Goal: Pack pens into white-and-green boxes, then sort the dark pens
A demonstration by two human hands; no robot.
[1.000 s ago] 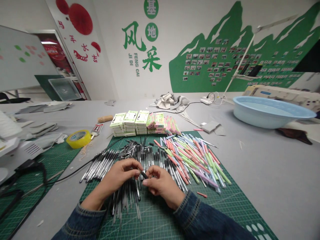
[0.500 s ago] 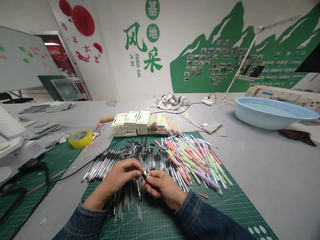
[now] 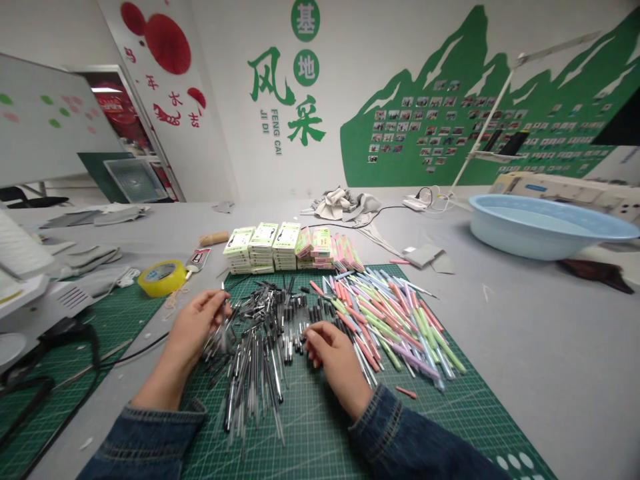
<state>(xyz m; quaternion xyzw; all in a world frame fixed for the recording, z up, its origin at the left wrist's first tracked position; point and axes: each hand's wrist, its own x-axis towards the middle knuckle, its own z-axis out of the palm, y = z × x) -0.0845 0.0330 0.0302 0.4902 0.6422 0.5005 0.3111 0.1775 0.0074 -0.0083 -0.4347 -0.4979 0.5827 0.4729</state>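
Observation:
My left hand (image 3: pixel 193 330) is closed in a pinch over the left side of the pen pile. A slim, pale-ended pen (image 3: pixel 223 287) sticks up from its fingertips; the rest of it is partly hidden by the fingers and blurred. Curled fingers of my right hand (image 3: pixel 330 357) reach the right edge of the black pen caps (image 3: pixel 287 313); what is in their pinch, if anything, cannot be seen. Between the hands lie clear pen barrels and thin refills (image 3: pixel 255 373), fanned toward me. Coloured pens (image 3: pixel 390 313) in pink, green, blue and purple lie heaped right of my right hand.
A green cutting mat (image 3: pixel 450 427) lies under the pens. Stacked small boxes (image 3: pixel 263 243) stand behind them. Yellow tape (image 3: pixel 161 277) and a sewing machine (image 3: pixel 30 320) are at left. A blue basin (image 3: pixel 540 227) sits at right, grey cloth (image 3: pixel 335 203) at the back.
My hands have parted from the black piece they held together. The left has moved left and slightly up, over the clear pens; the right has shifted slightly right and up, to the caps.

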